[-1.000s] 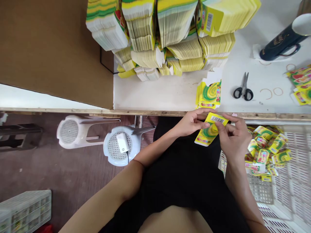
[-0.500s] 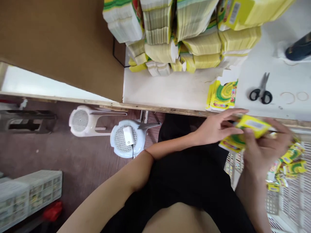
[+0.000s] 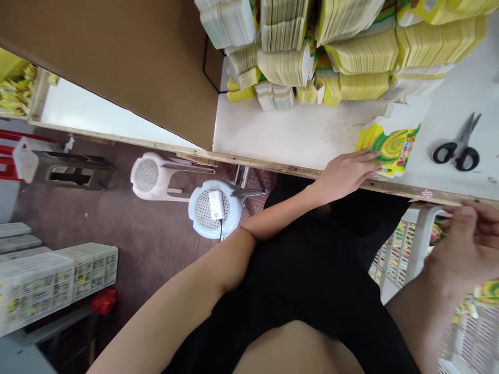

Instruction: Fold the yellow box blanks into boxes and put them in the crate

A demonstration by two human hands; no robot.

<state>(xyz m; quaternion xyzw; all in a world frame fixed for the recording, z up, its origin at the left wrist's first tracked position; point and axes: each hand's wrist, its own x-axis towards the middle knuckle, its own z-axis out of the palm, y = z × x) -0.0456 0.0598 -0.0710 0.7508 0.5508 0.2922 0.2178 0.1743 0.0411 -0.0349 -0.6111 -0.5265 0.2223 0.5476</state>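
Observation:
My left hand (image 3: 346,174) reaches to the table's front edge, its fingers stretched out and touching a small pile of flat yellow-and-green cartons (image 3: 392,148). Nothing is held in it. My right hand (image 3: 465,246) is at the far right, below the table edge and above a white plastic crate (image 3: 473,332). It is blurred by motion, and I cannot make out whether anything is in its fingers. Large stacks of flat yellow cartons (image 3: 351,49) fill the back of the white table (image 3: 296,137).
Black-handled scissors (image 3: 458,150) lie on the table at the right. A brown cardboard sheet (image 3: 117,62) stands to the left. Two white plastic stools (image 3: 187,192) lie on the floor; one carries a white charger. White crates (image 3: 50,280) stand at lower left.
The yellow carton held in both hands is gone from view. My left hand moved up to the pile on the table; my right hand swung right and down over the crate. The view shifted left.

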